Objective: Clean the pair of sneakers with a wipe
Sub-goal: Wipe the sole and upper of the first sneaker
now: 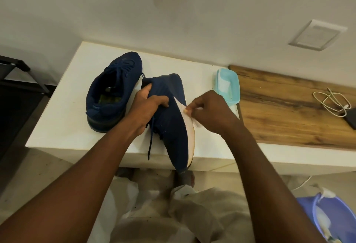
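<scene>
Two navy blue sneakers are in view. One sneaker [113, 90] stands upright on the white table [63, 127], toe pointing away. My left hand [148, 106] grips the second sneaker [171, 125] by its upper near the collar and holds it on its side, toe towards me, with the white midsole facing right. My right hand [210, 111] pinches a white wipe [194, 110] against that midsole, fingertips pressed on the sole's edge. A loose lace hangs down from the held sneaker.
A light blue plastic box [229, 86] with white wipes stands at the table's right edge. Beyond it lies a wooden board [289, 106] with a white cable and a dark phone [350, 120]. A purple basin [331, 217] sits on the floor at lower right.
</scene>
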